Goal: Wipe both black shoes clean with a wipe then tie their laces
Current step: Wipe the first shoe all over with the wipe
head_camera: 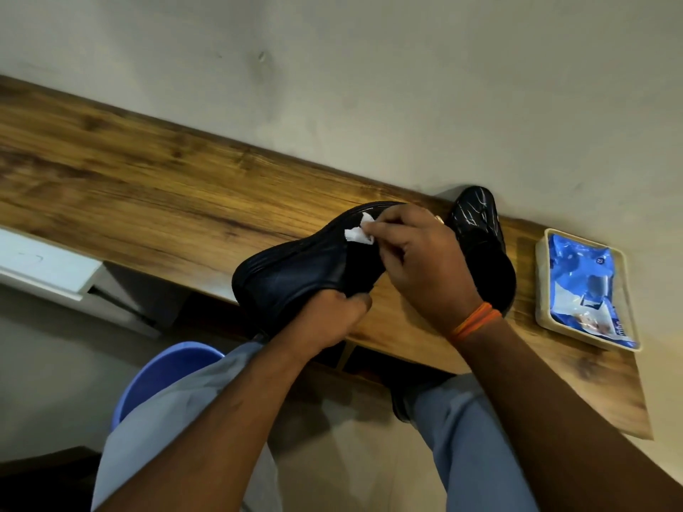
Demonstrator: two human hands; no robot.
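A black shoe (292, 275) is held tilted on its side above the front edge of the wooden shelf, its sole facing me. My left hand (334, 315) grips it from below at the heel end. My right hand (417, 260) pinches a small white wipe (358, 232) and presses it against the shoe's edge near the toe. The second black shoe (476, 230) stands on the shelf just behind my right hand, partly hidden by it. No laces are visible on either shoe.
A cream tray (541, 279) holding a blue wipes pack (584, 290) sits on the wooden shelf (148, 186) at the right. A blue bucket (166, 367) stands on the floor below left. A white panel (40, 264) juts in at the left. My knees are under the shelf.
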